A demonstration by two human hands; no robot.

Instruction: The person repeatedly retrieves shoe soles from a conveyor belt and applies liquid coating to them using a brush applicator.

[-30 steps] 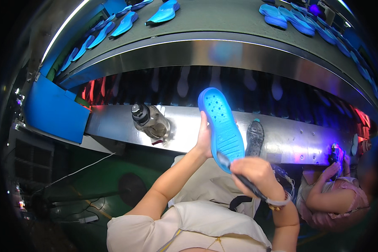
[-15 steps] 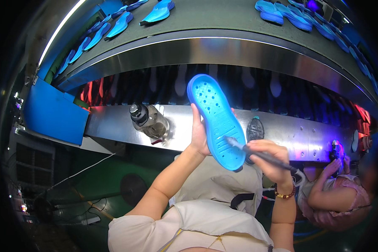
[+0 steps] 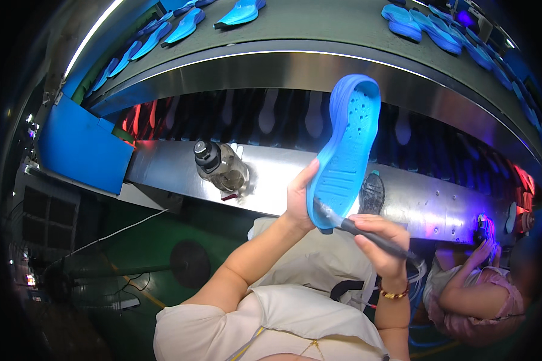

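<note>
A bright blue shoe sole [image 3: 347,153] is held up in front of me, its hollow inner face showing small holes near the far end and ridges nearer to me. My left hand [image 3: 299,195] is closed on the sole's near left edge; some of its fingers are hidden behind the sole. Between the fingers of my right hand [image 3: 382,240] is a black-handled brush [image 3: 376,239] with a pale tube at its rear. The brush's greyish tip meets the inside of the sole near its lower end. A dark shoe sole [image 3: 372,191] lies on the metal ledge just beyond my right hand.
A dark-lidded clear bottle [image 3: 223,168] stands on the metal ledge [image 3: 162,168] at left. Beyond it, a raised belt [image 3: 319,27] carries several blue soles. Dark sole shapes line the gap below the belt. Another person [image 3: 476,289] sits at the right, hands at the ledge.
The blue sole has moved right and away from me, and turned so its far end leans right. The brush tip has shifted from the sole's ridges to its near end.
</note>
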